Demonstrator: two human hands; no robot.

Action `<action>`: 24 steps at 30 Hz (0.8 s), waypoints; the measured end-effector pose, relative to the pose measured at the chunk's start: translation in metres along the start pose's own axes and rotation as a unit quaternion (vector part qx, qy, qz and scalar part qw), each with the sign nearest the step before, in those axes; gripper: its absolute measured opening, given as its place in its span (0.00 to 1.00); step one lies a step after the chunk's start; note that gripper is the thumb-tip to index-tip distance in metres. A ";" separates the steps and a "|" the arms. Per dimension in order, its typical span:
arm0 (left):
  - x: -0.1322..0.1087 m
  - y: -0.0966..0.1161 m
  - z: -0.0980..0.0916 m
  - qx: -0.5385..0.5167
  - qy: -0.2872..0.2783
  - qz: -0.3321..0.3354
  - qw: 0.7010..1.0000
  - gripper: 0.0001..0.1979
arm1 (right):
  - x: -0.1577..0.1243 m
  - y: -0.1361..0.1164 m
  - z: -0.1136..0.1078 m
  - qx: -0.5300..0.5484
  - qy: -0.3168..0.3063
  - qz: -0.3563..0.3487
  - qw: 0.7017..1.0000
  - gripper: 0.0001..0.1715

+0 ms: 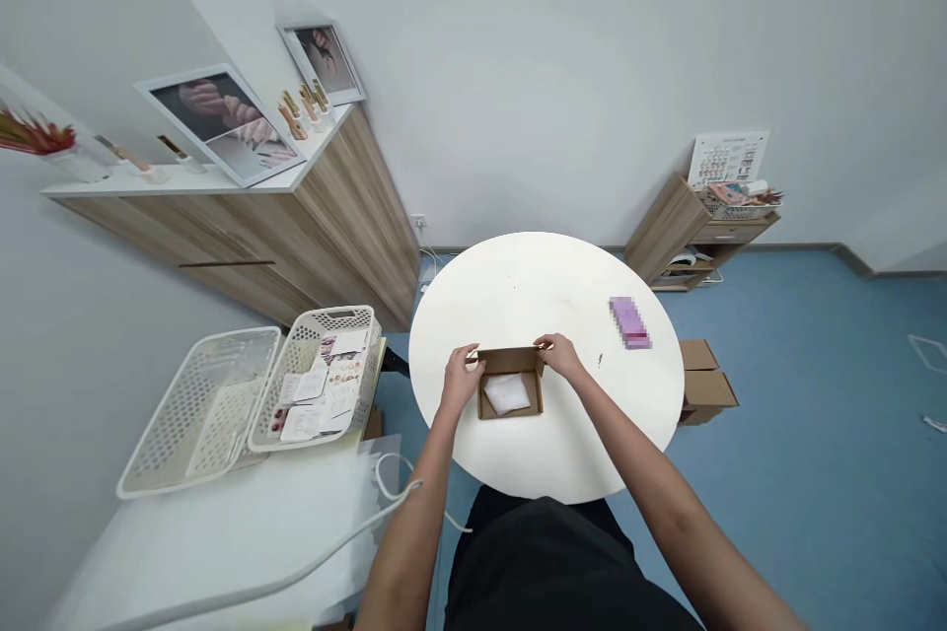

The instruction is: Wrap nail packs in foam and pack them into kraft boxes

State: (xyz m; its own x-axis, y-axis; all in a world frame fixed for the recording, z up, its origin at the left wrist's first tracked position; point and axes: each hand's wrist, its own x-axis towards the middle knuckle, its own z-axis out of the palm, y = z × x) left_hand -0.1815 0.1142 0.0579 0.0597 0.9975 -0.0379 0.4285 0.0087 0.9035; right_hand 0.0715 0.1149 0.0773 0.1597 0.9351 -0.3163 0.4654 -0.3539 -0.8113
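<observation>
- At the left of the frame, a white basket (258, 429) filled with cards and printed slips stands beside an empty-looking clear-walled one (199, 414).
- Just left of the lower center, the left hand (460, 378) grips the raised lid's left corner, its fingers nearly closed, thumb below and fingertips above the cardboard edge.
- Near the center, a small brown cardboard box (510, 360) sits on the round white desk (518, 286), its lid standing up along the far side and its plain, shallow tray open toward the wearer.
- Inside the tray lies a soft white packet (507, 394), slightly askew, covering much of the floor of the box.
- Just right of center, the right hand (560, 355) pinches the lid's right corner, fingers drawn nearly together at the upper edge.
- Farther right on the desk rests a purple item (629, 322), blurred by pixelation.
</observation>
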 end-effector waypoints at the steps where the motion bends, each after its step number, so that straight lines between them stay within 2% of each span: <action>1: -0.009 -0.001 0.003 0.014 0.012 0.027 0.999 0.16 | -0.008 0.005 0.004 -0.015 0.021 -0.019 0.999 0.15; 3: -0.027 -0.003 0.009 0.034 0.026 0.058 0.997 0.15 | -0.023 0.015 0.012 -0.037 0.054 -0.057 0.996 0.17; 6: -0.053 -0.013 0.016 0.047 0.027 0.067 0.996 0.17 | -0.046 0.032 0.023 -0.044 0.079 -0.108 0.990 0.19; 12: -0.091 -0.044 0.028 0.072 0.006 0.077 0.994 0.24 | -0.082 0.068 0.041 -0.075 0.065 -0.162 0.982 0.31; 16: -0.110 -0.061 0.039 0.105 -0.007 0.090 0.990 0.28 | -0.095 0.091 0.055 -0.158 0.062 -0.177 0.969 0.36; 20: -0.126 -0.076 0.050 0.123 -0.026 0.106 0.986 0.35 | -0.101 0.109 0.064 -0.233 0.043 -0.184 0.954 0.46; 24: -0.133 -0.086 0.057 0.111 -0.051 0.064 0.990 0.40 | -0.105 0.118 0.068 -0.253 0.014 -0.201 0.946 0.50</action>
State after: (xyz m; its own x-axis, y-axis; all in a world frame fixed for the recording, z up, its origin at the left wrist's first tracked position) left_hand -0.1753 -0.0231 -0.0389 0.2122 0.9770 0.0187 0.5981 -0.1450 0.7882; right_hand 0.0503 -0.0259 -0.0188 -0.0981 0.9951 -0.0131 0.8498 0.0769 -0.5215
